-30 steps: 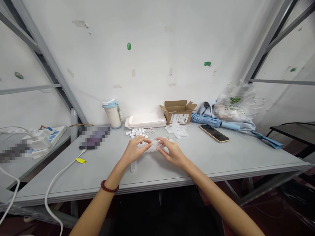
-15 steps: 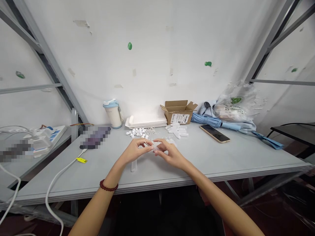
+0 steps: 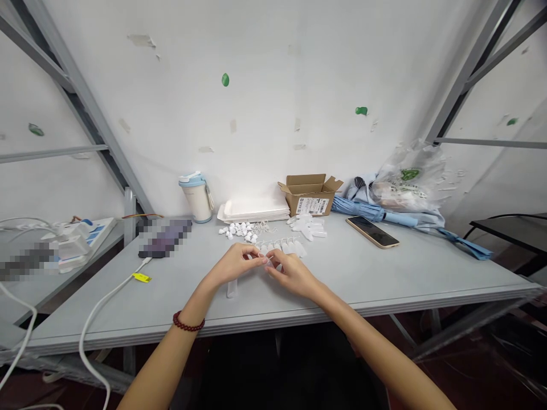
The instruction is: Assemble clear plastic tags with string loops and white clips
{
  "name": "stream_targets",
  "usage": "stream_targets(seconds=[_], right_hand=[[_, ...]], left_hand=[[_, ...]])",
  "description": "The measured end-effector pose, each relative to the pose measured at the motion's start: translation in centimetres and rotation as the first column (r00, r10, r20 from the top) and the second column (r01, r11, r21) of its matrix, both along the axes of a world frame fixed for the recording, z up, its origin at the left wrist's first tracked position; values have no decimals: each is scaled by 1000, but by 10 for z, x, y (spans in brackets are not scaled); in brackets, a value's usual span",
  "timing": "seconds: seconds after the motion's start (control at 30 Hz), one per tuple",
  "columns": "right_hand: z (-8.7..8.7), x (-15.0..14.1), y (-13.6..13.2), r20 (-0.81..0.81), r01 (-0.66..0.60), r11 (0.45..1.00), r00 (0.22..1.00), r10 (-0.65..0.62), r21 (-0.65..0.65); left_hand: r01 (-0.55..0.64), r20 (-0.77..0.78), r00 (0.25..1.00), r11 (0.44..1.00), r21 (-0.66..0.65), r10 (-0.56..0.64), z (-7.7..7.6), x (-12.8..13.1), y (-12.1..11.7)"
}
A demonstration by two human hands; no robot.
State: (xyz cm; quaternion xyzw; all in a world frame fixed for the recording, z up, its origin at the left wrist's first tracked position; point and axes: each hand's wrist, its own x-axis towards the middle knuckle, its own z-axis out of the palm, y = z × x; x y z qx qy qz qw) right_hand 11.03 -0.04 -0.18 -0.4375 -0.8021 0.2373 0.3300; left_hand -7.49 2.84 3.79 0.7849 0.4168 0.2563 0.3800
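Note:
My left hand (image 3: pixel 239 263) and my right hand (image 3: pixel 294 274) meet over the table, thumbs and fingers pinched on a small clear plastic piece (image 3: pixel 268 262). The fingers hide most of it, so its exact kind is unclear. Just behind my hands lies a row of small clear plastic tubes (image 3: pixel 299 249) with thin white parts at their far ends. One clear flat tube (image 3: pixel 232 288) lies below my left palm. Farther back are a heap of small white caps (image 3: pixel 239 230), a tangle of thin white pieces (image 3: pixel 265 228) and a pile of clear tubes (image 3: pixel 311 226).
Along the wall stand a tumbler (image 3: pixel 196 198), a stack of white flat packs (image 3: pixel 256 209) and an open cardboard box (image 3: pixel 310 196). A phone (image 3: pixel 372 232), a folded blue umbrella (image 3: pixel 363 208) and a plastic bag (image 3: pixel 410 179) lie right; a white cable (image 3: pixel 100 304) crosses the left.
My right hand has shifted slightly down and closer to my left hand. The row of tubes behind the fingers now shows more fully. Both hands keep their pinch.

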Motion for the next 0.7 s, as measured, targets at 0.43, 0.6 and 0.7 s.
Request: stream_targets(seconds=[0.43, 0.6, 0.7], right_hand=[[-1, 3, 9, -466, -72, 950, 881, -82, -303], [2, 3, 9, -517, -94, 947, 852, -82, -306], [3, 3, 9, -543, -114, 944, 836, -78, -311]], left_hand=[[-51, -184, 968, 854, 517, 170, 10, 11, -25], [118, -286, 953, 755, 645, 96, 14, 13, -35], [146, -327, 940, 754, 641, 96, 16, 15, -38]])
